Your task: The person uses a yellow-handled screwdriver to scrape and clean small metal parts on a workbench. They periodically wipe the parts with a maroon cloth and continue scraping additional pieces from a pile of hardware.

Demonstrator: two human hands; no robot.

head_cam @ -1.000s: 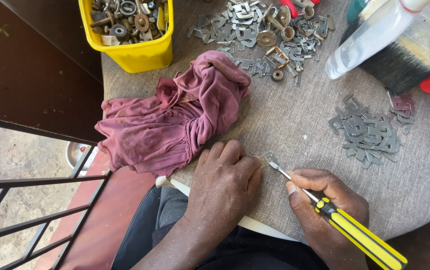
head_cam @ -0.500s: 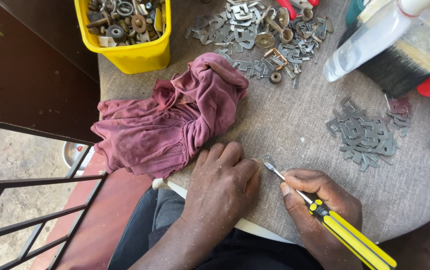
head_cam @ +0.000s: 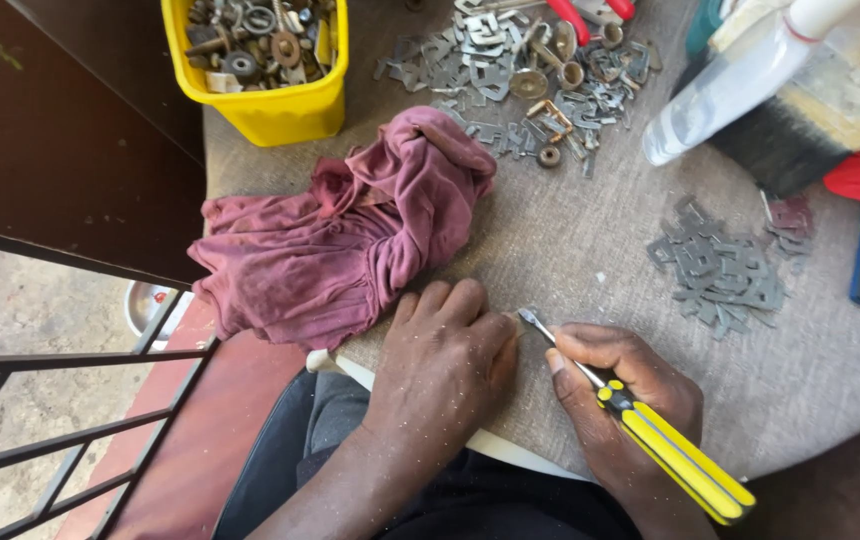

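My left hand rests palm down near the front edge of a round grey table, fingers curled together; whatever lies under it is hidden. My right hand grips a yellow and black screwdriver, its metal tip pointing up-left beside my left hand's thumb. A crumpled maroon cloth lies just beyond my left hand.
A yellow tub of rusty metal parts stands at the back left. Loose metal pieces lie in a pile at the back and another at the right. A large brush and a white plastic bottle are at the back right. Metal railing is to my left.
The view has drifted slightly. My right hand and the screwdriver have edged a little toward my left hand; the left hand stays pressed on the table.
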